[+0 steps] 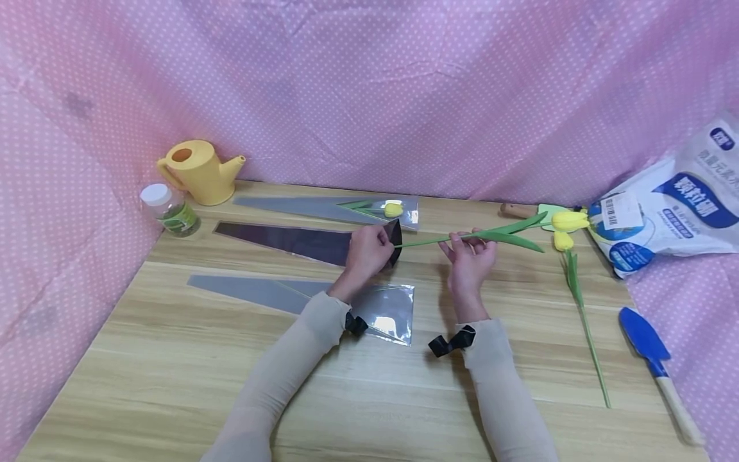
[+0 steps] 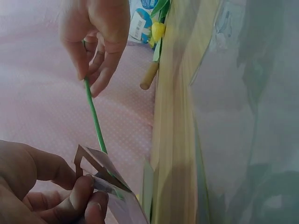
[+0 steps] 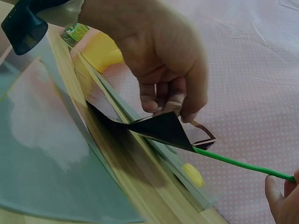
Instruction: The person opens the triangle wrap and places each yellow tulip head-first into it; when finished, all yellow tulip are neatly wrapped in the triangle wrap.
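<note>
My left hand (image 1: pixel 369 249) pinches the rim of a dark flower sleeve (image 1: pixel 288 242), holding its wide mouth apart. My right hand (image 1: pixel 470 260) grips the green stem of a yellow artificial tulip (image 1: pixel 568 221), its bloom pointing right. In the left wrist view the stem (image 2: pixel 96 122) runs from the right hand (image 2: pixel 96 42) into the sleeve's mouth (image 2: pixel 100 163), beside the left fingers. The right wrist view shows the stem end (image 3: pixel 233 162) entering the dark sleeve (image 3: pixel 161 130) under the left hand (image 3: pixel 163 60). The stem's tip is hidden inside.
Behind lies a clear sleeve (image 1: pixel 288 206) holding a tulip (image 1: pixel 393 210); nearer is another clear sleeve (image 1: pixel 248 292). A second loose tulip (image 1: pixel 589 333), a blue trowel (image 1: pixel 646 337), a green-bladed tool (image 1: pixel 516 210) and a white bag (image 1: pixel 675 199) stand right. A yellow watering can (image 1: pixel 202 173) and jar (image 1: pixel 171 210) are left.
</note>
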`<state>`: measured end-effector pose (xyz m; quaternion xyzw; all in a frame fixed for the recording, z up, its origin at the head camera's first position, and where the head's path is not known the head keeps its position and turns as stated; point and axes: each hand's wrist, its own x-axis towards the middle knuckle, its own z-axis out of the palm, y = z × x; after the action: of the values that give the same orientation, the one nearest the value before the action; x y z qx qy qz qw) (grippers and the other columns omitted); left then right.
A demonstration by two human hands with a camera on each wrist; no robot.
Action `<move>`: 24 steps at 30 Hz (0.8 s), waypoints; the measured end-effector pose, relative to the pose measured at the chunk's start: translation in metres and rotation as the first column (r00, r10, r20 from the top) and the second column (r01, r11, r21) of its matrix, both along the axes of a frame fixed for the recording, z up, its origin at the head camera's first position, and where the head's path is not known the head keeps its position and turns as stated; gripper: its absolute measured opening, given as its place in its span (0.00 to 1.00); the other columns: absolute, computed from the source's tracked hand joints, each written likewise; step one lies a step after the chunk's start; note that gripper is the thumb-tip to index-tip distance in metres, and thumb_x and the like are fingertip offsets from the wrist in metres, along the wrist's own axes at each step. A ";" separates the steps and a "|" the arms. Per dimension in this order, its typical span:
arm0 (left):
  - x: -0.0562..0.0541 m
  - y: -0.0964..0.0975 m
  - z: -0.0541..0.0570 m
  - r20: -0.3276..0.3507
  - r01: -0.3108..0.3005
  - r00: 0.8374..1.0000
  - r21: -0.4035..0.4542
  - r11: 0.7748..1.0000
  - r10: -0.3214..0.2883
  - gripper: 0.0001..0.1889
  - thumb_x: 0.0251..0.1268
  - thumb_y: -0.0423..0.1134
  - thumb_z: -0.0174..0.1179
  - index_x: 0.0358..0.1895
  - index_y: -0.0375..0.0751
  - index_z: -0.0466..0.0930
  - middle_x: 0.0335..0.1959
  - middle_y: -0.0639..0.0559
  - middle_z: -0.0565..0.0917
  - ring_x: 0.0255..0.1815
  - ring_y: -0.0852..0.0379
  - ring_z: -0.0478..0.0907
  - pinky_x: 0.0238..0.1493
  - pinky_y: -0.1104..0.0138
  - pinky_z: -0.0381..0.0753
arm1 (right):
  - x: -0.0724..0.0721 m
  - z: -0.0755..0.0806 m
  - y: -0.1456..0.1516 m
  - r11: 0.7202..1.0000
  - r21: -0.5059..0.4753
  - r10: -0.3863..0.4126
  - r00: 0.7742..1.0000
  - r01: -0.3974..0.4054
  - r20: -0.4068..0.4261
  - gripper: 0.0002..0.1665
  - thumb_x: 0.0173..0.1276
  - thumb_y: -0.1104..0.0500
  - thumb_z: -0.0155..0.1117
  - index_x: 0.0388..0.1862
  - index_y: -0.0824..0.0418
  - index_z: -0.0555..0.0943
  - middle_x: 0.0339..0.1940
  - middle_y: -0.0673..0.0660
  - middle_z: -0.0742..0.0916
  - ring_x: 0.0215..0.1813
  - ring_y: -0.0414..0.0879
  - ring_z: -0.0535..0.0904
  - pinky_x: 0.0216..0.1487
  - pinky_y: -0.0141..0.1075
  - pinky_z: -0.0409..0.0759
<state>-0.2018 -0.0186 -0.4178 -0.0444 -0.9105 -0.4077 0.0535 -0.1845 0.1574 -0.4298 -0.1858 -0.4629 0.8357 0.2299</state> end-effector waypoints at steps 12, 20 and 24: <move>0.007 0.012 0.009 -0.076 -0.009 0.997 -0.100 0.995 0.001 0.07 0.57 0.29 0.58 0.22 0.39 0.77 0.22 0.46 0.82 0.26 0.50 0.80 0.30 0.58 0.80 | 0.004 -0.003 -0.014 0.998 0.041 0.045 0.999 -0.045 0.018 0.24 0.66 0.77 0.60 0.57 0.66 0.64 0.41 0.56 0.77 0.44 0.46 0.81 0.55 0.50 0.84; 0.007 0.016 0.010 -0.107 -0.009 0.994 -0.130 0.992 -0.005 0.07 0.60 0.30 0.60 0.24 0.38 0.80 0.21 0.46 0.84 0.27 0.48 0.82 0.31 0.57 0.82 | 0.004 -0.006 -0.019 0.992 0.082 0.097 0.995 -0.098 0.021 0.25 0.66 0.76 0.59 0.60 0.69 0.63 0.42 0.56 0.77 0.41 0.42 0.81 0.50 0.45 0.87; 0.005 0.016 0.008 -0.101 -0.006 0.995 -0.129 0.992 -0.007 0.08 0.61 0.30 0.59 0.24 0.38 0.80 0.21 0.47 0.84 0.26 0.50 0.81 0.31 0.58 0.81 | 0.006 -0.004 -0.015 0.988 0.086 0.131 0.991 -0.132 0.011 0.11 0.74 0.67 0.56 0.52 0.63 0.69 0.41 0.54 0.77 0.44 0.48 0.81 0.42 0.39 0.89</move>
<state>-0.1964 -0.0024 -0.4097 -0.0687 -0.9310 -0.3452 0.0967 -0.1788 0.1421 -0.4336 -0.1470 -0.5107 0.8275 0.1810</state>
